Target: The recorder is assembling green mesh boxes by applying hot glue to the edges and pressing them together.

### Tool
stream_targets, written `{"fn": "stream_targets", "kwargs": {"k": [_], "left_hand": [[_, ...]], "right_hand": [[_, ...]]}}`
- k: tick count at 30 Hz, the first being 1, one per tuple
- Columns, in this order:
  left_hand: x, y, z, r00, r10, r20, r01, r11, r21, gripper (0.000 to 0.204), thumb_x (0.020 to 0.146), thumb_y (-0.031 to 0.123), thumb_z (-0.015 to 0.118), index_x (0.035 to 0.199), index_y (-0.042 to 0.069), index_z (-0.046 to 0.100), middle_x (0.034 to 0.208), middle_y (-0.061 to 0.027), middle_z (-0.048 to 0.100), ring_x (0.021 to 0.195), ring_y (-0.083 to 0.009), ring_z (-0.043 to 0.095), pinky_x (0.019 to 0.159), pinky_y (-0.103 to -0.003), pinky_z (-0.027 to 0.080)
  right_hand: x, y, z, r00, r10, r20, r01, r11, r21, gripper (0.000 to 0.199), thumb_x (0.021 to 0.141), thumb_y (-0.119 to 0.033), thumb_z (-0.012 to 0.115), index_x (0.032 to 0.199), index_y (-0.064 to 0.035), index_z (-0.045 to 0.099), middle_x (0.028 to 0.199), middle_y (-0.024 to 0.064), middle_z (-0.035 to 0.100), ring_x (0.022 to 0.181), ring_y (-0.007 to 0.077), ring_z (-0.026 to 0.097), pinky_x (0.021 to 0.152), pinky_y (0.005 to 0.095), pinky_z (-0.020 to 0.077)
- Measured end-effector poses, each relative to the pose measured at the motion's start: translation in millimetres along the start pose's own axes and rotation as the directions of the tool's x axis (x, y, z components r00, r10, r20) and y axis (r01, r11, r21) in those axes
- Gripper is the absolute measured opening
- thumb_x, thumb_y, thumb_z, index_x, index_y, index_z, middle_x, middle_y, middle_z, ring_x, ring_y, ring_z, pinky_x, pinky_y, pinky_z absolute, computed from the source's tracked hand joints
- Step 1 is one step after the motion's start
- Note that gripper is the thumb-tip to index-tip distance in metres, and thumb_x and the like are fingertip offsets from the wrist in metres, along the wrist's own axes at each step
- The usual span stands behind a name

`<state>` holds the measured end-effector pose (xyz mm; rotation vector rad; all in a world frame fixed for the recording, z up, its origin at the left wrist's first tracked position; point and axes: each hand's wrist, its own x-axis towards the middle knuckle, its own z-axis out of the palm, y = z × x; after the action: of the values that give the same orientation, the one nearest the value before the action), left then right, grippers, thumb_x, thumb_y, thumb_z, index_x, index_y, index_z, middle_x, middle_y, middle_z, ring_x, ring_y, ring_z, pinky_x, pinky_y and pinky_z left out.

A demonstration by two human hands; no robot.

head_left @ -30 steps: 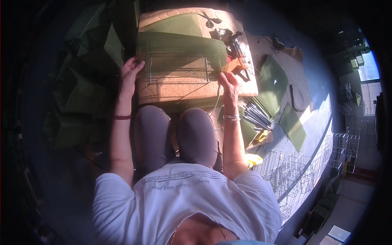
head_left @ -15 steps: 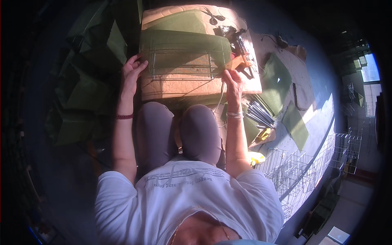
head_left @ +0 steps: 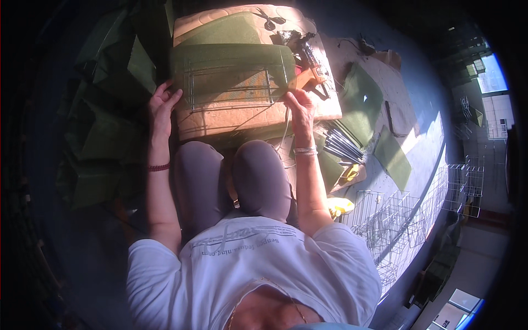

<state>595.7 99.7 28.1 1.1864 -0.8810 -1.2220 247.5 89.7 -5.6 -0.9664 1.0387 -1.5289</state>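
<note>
The green sheet [head_left: 231, 58] lies across the wire frame [head_left: 269, 87] on the desk [head_left: 242, 118]; likely light and pliable, best held at end corners. Left hand [head_left: 163, 105]: fingers parted, hold unclear. Right hand [head_left: 301, 105]: fingers pinch the sheet's corner.

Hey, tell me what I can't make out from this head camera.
All in the head view:
- Right hand: some fingers, hidden by the hand itself.
- Feet: hidden below the knees.
- Green pieces at left: overlap and shadow prevent counting.
- Wire racks: wires too fine to count.
</note>
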Motion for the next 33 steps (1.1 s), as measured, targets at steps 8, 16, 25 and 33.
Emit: {"fn": "stream_targets", "kwargs": {"k": [8, 16, 25, 33], "left_hand": [[4, 4, 4, 0.999, 0.005, -0.032, -0.004, 0.999, 0.040, 0.047, 0.082, 0.005, 0.065, 0.125, 0.000, 0.045, 0.096, -0.0035, 0.063, 0.084, -0.0080, 0.060, 0.071, -0.019, 0.047], [5, 6, 8, 0.997, 0.059, -0.043, -0.057, 0.998, 0.040, 0.048, 0.080, 0.007, 0.067, 0.123, -0.003, 0.048, 0.099, -0.0063, 0.066, 0.089, -0.0098, 0.060, 0.079, -0.023, 0.044], [2, 5, 12, 0.992, 0.108, -0.062, -0.106, 0.994, 0.040, 0.045, 0.080, 0.001, 0.065, 0.121, -0.005, 0.048, 0.094, -0.0061, 0.065, 0.086, -0.0095, 0.060, 0.081, -0.022, 0.044], [2, -1, 3, 0.993, 0.113, -0.043, -0.111, 0.992, 0.056, 0.045, 0.079, 0.005, 0.067, 0.120, -0.005, 0.050, 0.090, -0.0060, 0.065, 0.083, -0.0096, 0.058, 0.079, -0.023, 0.045]], "right_hand": [[-1, -4, 4, 1.000, 0.024, -0.010, -0.024, 0.999, 0.038, 0.022, 0.080, -0.004, 0.067, 0.100, -0.0024, 0.058, 0.085, 0.0040, 0.063, 0.071, 0.0099, 0.058, 0.066, 0.0230, 0.0476], [-10, -39, 32, 0.654, -0.643, 0.399, 0.589, 0.102, -0.802, 0.028, 0.076, -0.002, 0.062, 0.103, -0.0073, 0.063, 0.112, 0.0100, 0.057, 0.104, 0.0281, 0.054, 0.088, 0.0395, 0.0431], [-5, -24, 38, 0.671, -0.473, 0.572, 0.648, -0.003, -0.762, 0.033, 0.082, 0.003, 0.046, 0.113, -0.0034, 0.058, 0.116, 0.0109, 0.059, 0.121, 0.0253, 0.047, 0.103, 0.0425, 0.0349], [-4, -25, 48, 0.643, -0.303, 0.703, 0.720, -0.074, -0.690, 0.045, 0.084, -0.002, 0.046, 0.128, -0.0119, 0.050, 0.130, 0.0102, 0.050, 0.126, 0.0272, 0.041, 0.106, 0.0440, 0.0294]]}}
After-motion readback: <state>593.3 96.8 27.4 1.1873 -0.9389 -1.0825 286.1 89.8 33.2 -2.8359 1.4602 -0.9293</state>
